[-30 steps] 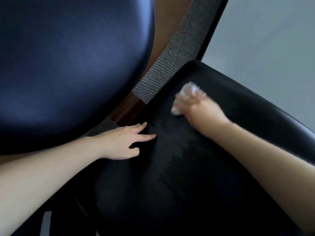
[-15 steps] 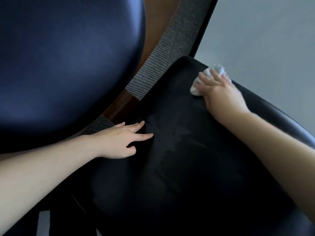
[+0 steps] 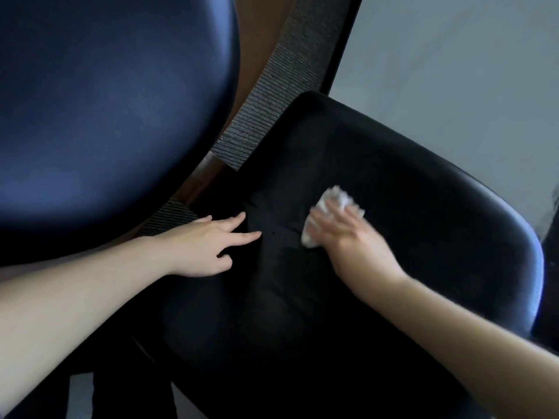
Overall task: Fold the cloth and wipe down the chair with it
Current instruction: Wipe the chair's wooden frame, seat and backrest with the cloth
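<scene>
A black chair seat (image 3: 393, 182) fills the lower right of the view. My right hand (image 3: 354, 240) presses a bunched white cloth (image 3: 331, 204) flat against the middle of the seat; the cloth shows beyond my fingertips and the rest is hidden under my palm. My left hand (image 3: 205, 246) rests on the seat's left edge with fingers spread, holding nothing. The two hands are a short gap apart.
A dark blue padded chair back (image 3: 106, 110) bulges over the upper left. A grey ribbed strip (image 3: 278, 86) and brown wood (image 3: 257, 40) show between back and seat. Pale grey floor (image 3: 453, 71) lies beyond the seat at upper right.
My right hand has swept the cloth from the seat's far edge back toward me, to the middle of the seat and closer to my left hand. The left hand has stayed put.
</scene>
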